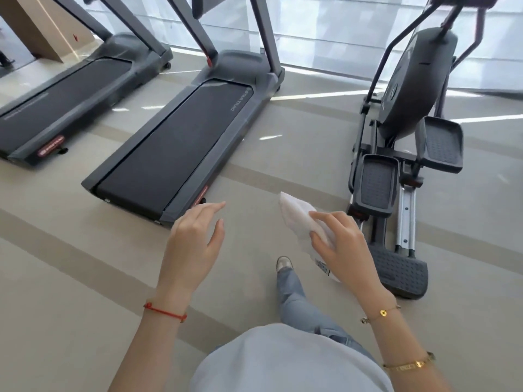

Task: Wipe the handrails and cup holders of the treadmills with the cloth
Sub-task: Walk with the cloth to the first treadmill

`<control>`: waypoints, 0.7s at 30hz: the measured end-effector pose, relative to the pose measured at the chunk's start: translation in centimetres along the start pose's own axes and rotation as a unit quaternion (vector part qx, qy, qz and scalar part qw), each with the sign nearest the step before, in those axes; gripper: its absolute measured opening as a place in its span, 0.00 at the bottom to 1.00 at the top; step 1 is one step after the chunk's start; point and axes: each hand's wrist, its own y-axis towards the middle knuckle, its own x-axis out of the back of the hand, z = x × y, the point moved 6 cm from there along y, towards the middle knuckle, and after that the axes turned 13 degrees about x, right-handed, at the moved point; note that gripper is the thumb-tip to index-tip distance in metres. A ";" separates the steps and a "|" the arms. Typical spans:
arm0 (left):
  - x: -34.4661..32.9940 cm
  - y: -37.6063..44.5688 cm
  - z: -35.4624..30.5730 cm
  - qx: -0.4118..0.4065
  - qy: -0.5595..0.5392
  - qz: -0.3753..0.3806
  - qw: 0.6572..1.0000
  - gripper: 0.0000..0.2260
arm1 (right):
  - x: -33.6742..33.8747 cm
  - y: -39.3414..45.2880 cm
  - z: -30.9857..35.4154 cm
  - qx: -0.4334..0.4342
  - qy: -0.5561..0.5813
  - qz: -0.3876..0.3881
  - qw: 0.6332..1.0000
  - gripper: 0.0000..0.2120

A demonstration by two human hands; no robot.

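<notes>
My right hand (343, 244) is shut on a white cloth (298, 219), held out in front of me above the floor. My left hand (195, 239) hovers beside it with fingers apart and nothing in it. A grey treadmill (181, 140) with a black belt lies ahead, its rear end just beyond my left hand. A second treadmill (65, 106) stands further left. Only the lower uprights (267, 29) of the near treadmill show; its handrails and cup holders are out of view above the top edge.
A black elliptical trainer (407, 128) with pedals stands to the right, close to my right hand. Beige striped floor (283, 154) runs between the machines. Windows with blinds (339, 26) line the far wall. My leg and shoe (284, 264) step forward below the cloth.
</notes>
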 end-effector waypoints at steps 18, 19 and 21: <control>-8.5 40.9 -7.0 0.053 -0.035 -0.042 0.997 0.14 | 0.0 40.9 -17.6 0.038 0.018 0.031 0.999 0.14; -9.2 43.2 -7.0 0.052 -0.034 -0.040 0.997 0.14 | -0.5 42.8 -18.6 0.037 0.020 0.032 0.999 0.14; -10.5 47.8 -7.0 0.047 -0.030 -0.037 0.998 0.14 | -1.6 46.7 -20.5 0.034 0.026 0.031 0.999 0.14</control>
